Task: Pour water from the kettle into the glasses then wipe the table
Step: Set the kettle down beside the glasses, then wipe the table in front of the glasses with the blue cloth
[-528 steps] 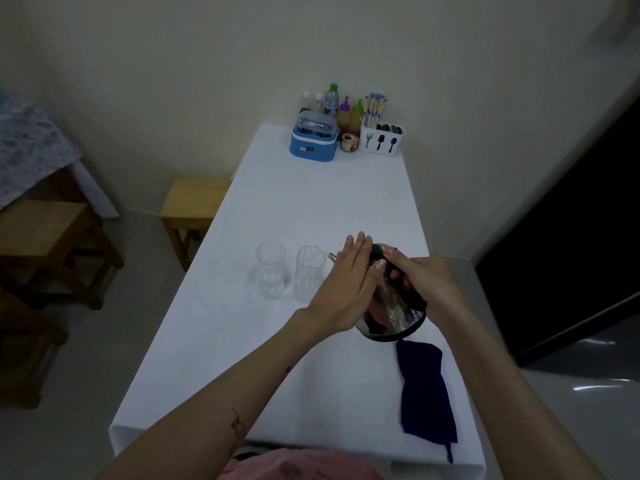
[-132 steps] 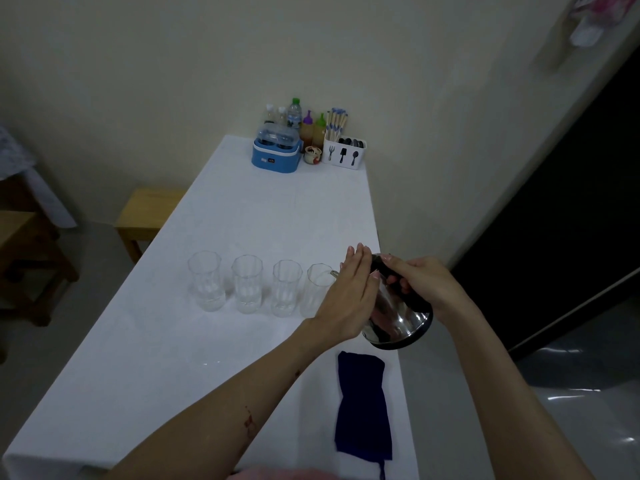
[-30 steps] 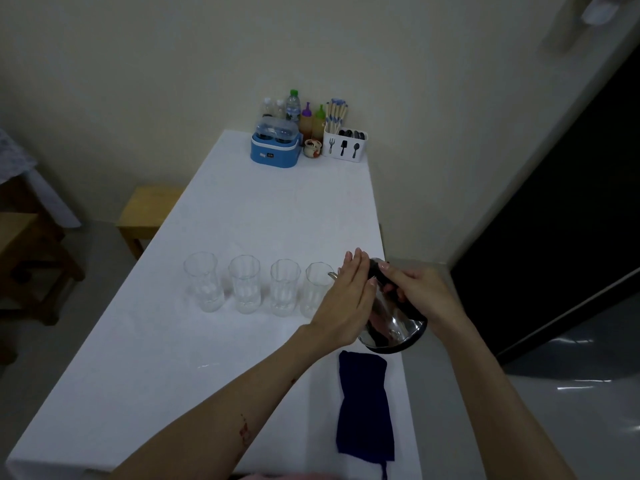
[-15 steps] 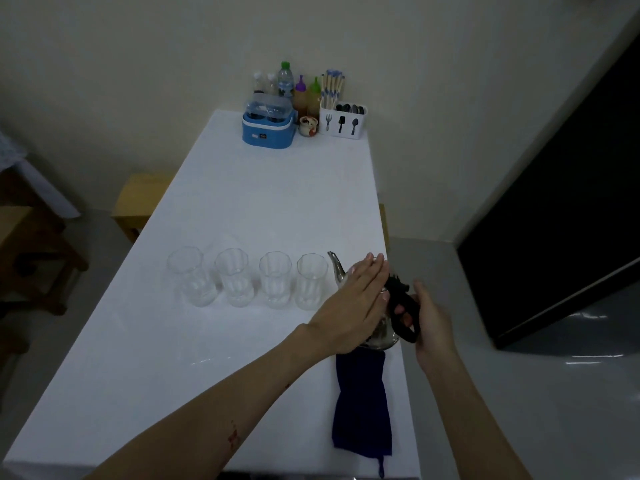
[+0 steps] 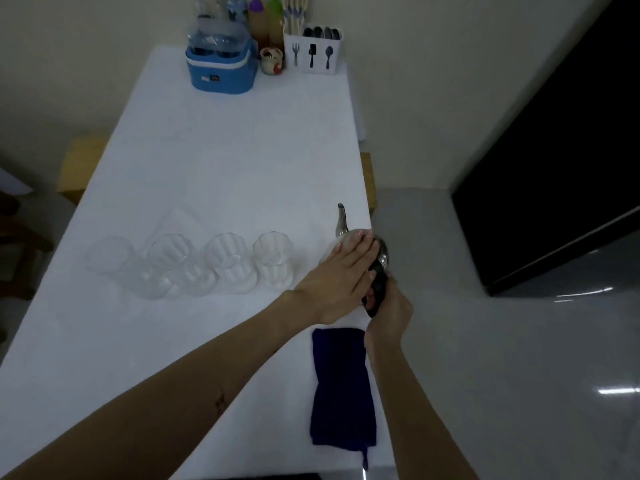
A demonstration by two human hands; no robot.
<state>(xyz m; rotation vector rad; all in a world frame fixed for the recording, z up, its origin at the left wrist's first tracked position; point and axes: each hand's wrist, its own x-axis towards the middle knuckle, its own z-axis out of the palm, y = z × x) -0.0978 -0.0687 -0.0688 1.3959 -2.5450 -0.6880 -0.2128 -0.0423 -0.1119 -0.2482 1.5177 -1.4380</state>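
Note:
A steel kettle [image 5: 342,221] stands upright near the right edge of the white table [image 5: 221,161], its spout pointing away from me. My left hand [image 5: 341,271] lies flat on the kettle's lid with straight fingers. My right hand [image 5: 389,306] grips the kettle's black handle [image 5: 377,289]. Several clear glasses stand in a row to the left; the nearest glass [image 5: 273,259] is about a hand's width from the kettle, the farthest glass [image 5: 109,254] near the left edge. A dark blue cloth [image 5: 341,386] lies folded at the near right of the table.
At the far end stand a blue container [image 5: 221,69], several bottles [image 5: 256,12], a small jar [image 5: 272,60] and a white cutlery holder [image 5: 313,51]. A wooden stool [image 5: 78,164] sits left of the table. A dark cabinet [image 5: 561,168] is on the right.
The kettle has gone from tilted over the rightmost glass to upright on the table. The view has tipped downward. Both hands stay on the kettle.

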